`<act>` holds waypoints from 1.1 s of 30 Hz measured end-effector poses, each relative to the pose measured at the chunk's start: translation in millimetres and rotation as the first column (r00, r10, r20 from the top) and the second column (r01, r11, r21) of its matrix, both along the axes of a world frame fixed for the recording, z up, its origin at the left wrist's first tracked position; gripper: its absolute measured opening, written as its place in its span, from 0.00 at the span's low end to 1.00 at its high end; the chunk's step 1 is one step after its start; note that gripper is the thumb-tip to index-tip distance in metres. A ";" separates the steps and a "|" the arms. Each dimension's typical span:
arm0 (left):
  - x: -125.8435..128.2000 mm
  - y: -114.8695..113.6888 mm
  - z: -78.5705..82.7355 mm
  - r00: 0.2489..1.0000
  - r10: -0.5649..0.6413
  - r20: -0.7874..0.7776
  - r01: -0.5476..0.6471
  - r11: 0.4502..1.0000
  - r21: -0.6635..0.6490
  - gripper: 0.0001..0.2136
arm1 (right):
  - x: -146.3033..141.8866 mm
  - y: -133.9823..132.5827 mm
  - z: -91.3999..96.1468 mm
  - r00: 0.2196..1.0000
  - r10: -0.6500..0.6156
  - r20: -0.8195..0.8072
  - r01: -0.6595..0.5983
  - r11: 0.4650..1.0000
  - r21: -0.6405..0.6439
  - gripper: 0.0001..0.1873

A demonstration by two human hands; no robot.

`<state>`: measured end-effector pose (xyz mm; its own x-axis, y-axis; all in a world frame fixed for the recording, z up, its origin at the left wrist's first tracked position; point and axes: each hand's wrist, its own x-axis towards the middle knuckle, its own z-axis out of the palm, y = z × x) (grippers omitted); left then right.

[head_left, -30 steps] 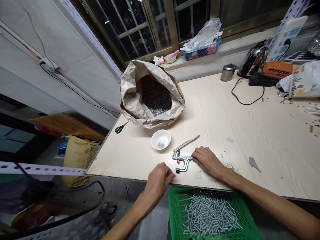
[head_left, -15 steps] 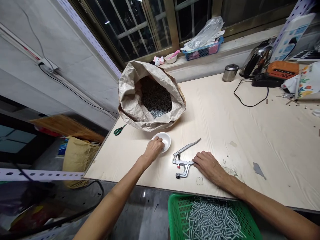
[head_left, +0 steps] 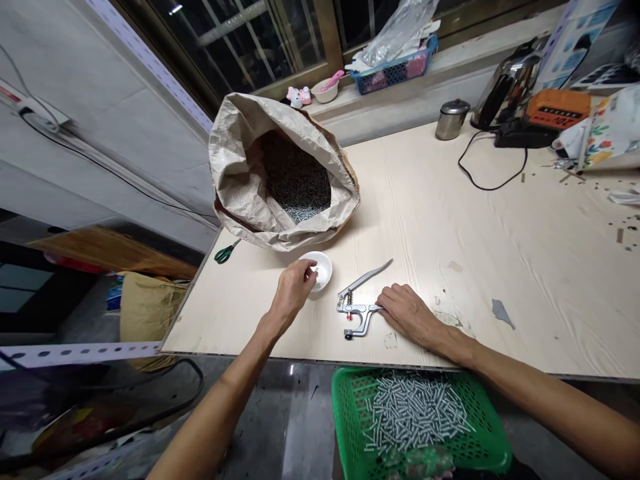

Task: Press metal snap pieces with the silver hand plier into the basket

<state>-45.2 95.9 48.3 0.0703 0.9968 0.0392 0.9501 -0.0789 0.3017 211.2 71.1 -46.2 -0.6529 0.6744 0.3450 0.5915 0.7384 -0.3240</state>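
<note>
My left hand [head_left: 293,288] is at the near left rim of a small white bowl [head_left: 324,272], with thumb and fingertips pinched together over it. Whatever lies between the fingertips is too small to make out. My right hand [head_left: 409,313] rests on the table, its fingers closed over the handle end of silver snap-fastener pliers [head_left: 359,311]. The pliers lie on their side, their spring-loaded lever [head_left: 370,275] raised and the jaws apart. Behind the bowl stands a large woven sack [head_left: 235,193], its mouth open on a mass of small dark and shiny metal pieces [head_left: 303,183].
Below the table's front edge a green basket [head_left: 345,427] holds many metal screws or pins [head_left: 415,410]. Green-handled scissors [head_left: 226,253] lie left of the sack. At the back right are a metal canister [head_left: 452,120], a kettle [head_left: 507,87] and an orange battery [head_left: 557,108] on a charger.
My left hand has lifted from inside the bowl to its near rim, fingertips pinched. My right hand keeps its hold on the pliers. The camera view has shifted.
</note>
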 end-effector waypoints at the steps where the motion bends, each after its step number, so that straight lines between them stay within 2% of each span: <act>1: 3.9 -12.6 1.3 0.991 0.044 0.127 -0.044 0.999 -0.003 0.13 | -0.1 0.1 -0.9 1.000 0.003 0.004 -0.003 1.000 0.009 0.09; 3: 13.2 -39.0 0.3 0.933 0.140 0.333 -0.112 0.988 -0.103 0.14 | -0.3 -0.6 -3.3 1.000 0.009 0.015 -0.010 0.998 0.055 0.10; 6: 26.5 -70.9 -9.1 0.787 0.352 0.506 -0.206 0.924 -0.323 0.15 | -0.4 -4.0 -4.5 1.000 0.012 0.026 -0.016 0.984 0.179 0.12; 9: 35.5 -86.4 -21.1 0.654 0.503 0.565 -0.277 0.854 -0.440 0.17 | 0.0 -8.3 0.4 1.000 0.015 0.025 -0.022 0.958 0.285 0.14; 11: 39.7 -89.7 -26.5 0.610 0.541 0.579 -0.290 0.833 -0.471 0.18 | 0.2 -10.2 5.1 1.000 0.009 0.027 -0.018 0.947 0.319 0.15; 13: 43.4 -90.4 -29.4 0.599 0.544 0.587 -0.277 0.829 -0.486 0.17 | 0.4 -11.1 8.7 1.000 0.009 0.030 -0.018 0.945 0.327 0.15; 19: 45.9 -88.3 -39.9 0.629 0.535 0.564 -0.256 0.828 -0.500 0.18 | 1.3 -11.8 9.1 0.997 0.025 0.079 -0.042 0.973 0.226 0.17; 23: 38.6 -85.2 -49.6 0.741 0.470 0.479 -0.226 0.847 -0.482 0.17 | 1.3 -10.9 7.4 0.996 0.022 0.085 -0.038 0.983 0.181 0.17; 27: 35.2 -76.9 -43.7 0.868 0.359 0.343 -0.160 0.856 -0.492 0.14 | 0.4 -8.9 6.0 0.994 0.025 0.109 -0.046 0.980 0.195 0.16; 30: 34.6 -67.6 -34.5 0.920 0.275 0.279 -0.077 0.826 -0.559 0.12 | -0.5 -8.1 4.5 0.991 0.022 0.129 -0.048 0.978 0.204 0.16; 33: 31.5 -59.6 -33.3 0.923 0.258 0.286 0.006 0.733 -0.681 0.15 | -0.8 -7.9 2.0 0.992 0.036 0.122 -0.059 0.979 0.196 0.16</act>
